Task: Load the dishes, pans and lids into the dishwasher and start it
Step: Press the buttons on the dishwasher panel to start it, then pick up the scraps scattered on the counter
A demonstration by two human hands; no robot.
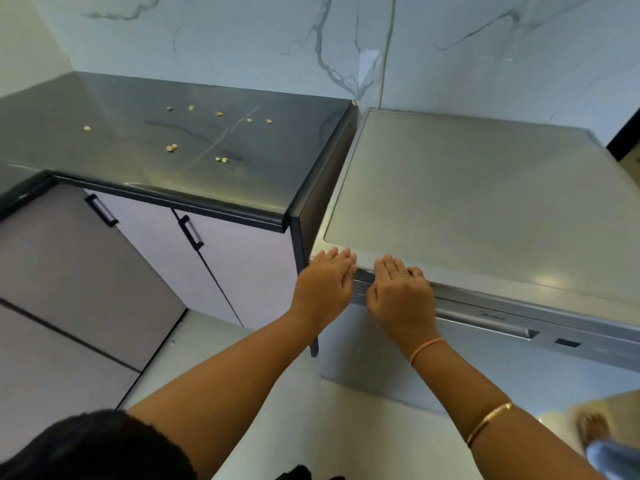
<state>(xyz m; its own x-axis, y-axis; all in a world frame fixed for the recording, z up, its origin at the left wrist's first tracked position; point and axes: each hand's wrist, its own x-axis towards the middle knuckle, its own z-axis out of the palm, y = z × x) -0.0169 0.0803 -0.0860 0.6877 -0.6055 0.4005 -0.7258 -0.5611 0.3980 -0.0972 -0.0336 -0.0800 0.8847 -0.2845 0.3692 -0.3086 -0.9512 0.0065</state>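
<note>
My left grip (325,282) and right grip (401,292) sit side by side, close but not touching, at the front left corner of the dishwasher (467,202). On both, the fingers are straight and held together, laid over the front lip of its grey top, and neither is wrapped round anything. I can't quite tell whether my fingertips press on the top panel itself or on the upper edge of the door. The dishwasher stands against the marble wall (242,39), just right of the dark bench (104,150), with its door closed and the recessed handle (519,332) to the right of my hands. A few pale crumbs (172,147) are scattered on the bench. Below it are cabinet doors (138,271) with black handles.
</note>
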